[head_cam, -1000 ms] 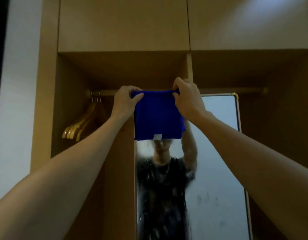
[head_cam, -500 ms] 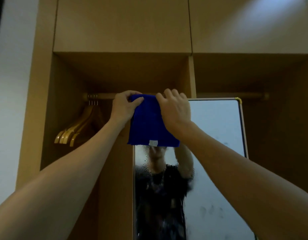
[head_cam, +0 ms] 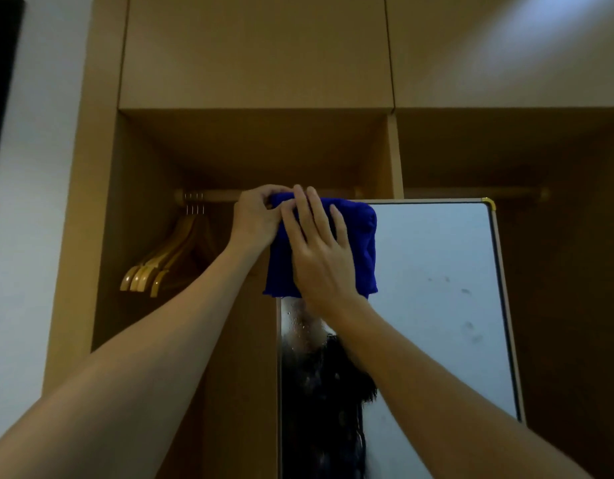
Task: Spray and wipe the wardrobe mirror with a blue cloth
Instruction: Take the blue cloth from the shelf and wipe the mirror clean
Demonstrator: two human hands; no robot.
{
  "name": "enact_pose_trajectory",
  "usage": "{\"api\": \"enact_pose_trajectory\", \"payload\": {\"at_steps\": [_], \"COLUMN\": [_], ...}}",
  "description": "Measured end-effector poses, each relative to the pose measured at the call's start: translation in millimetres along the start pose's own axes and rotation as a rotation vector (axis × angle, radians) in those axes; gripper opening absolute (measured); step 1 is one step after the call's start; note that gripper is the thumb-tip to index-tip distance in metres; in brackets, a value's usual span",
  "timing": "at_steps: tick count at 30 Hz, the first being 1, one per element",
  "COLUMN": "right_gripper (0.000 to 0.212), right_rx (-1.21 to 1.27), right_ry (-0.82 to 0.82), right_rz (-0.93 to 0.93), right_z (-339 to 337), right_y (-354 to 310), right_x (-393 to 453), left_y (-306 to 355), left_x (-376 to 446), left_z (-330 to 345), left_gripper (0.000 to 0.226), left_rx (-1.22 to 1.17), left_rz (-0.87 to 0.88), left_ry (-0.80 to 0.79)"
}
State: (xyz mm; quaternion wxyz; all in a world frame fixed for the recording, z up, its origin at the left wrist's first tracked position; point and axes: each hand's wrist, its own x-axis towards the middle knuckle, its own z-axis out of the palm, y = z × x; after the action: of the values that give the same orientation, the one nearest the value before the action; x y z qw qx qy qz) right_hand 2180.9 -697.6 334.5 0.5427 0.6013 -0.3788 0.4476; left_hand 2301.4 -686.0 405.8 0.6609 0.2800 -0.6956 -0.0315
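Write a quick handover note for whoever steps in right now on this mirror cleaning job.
Left hand: pinches the top left corner of the blue cloth.
Right hand: fingers straight, pressing the cloth flat against the mirror.
Cloth sits at the mirror's top left corner; no spray bottle in view.
Done: droplets show on the glass below the cloth, so it looks sprayed.
Left: wipe the glass, including the smudges on the right side.
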Motion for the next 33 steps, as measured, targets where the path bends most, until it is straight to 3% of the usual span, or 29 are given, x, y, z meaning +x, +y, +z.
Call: {"api": "enact_pose_trajectory", "payload": {"at_steps": [4,13,18,24,33], "right_gripper": [0.052,0.058,0.059,0.06,0.061], "right_rx": [-0.047,-0.036,-0.08,-0.068,-0.043], "right_ry": [-0.075,-0.116,-0.108,-0.125,-0.102], "right_rz": [-0.015,-0.041,-0.049,-0.043,-0.025], "right_z": [6.7,6.9,7.1,8.2,7.7], "right_y": [13.7,14.1,7.4,10.0,13.7], "right_x": [-1.1,-3.5,-18.1,-3.9,4.7], "left_y": [-2.3,-25.6,-21.7,-22.2,-23.7], "left_x": [-4.9,-24.8,-22.1,-14.8,-11.9], "left_z": [1.5,2.8,13.5,11.2,19.7], "left_gripper": [0.017,0.025,0.032,0.032,0.034], "left_rx": [-0.102,-0.658,-0.519,-0.287,-0.265], "left_rz": [-0.019,-0.308,-0.253,-0.187,-0.09], "left_ry": [-0.006,-0.002,0.115,0.088,0.098]}}
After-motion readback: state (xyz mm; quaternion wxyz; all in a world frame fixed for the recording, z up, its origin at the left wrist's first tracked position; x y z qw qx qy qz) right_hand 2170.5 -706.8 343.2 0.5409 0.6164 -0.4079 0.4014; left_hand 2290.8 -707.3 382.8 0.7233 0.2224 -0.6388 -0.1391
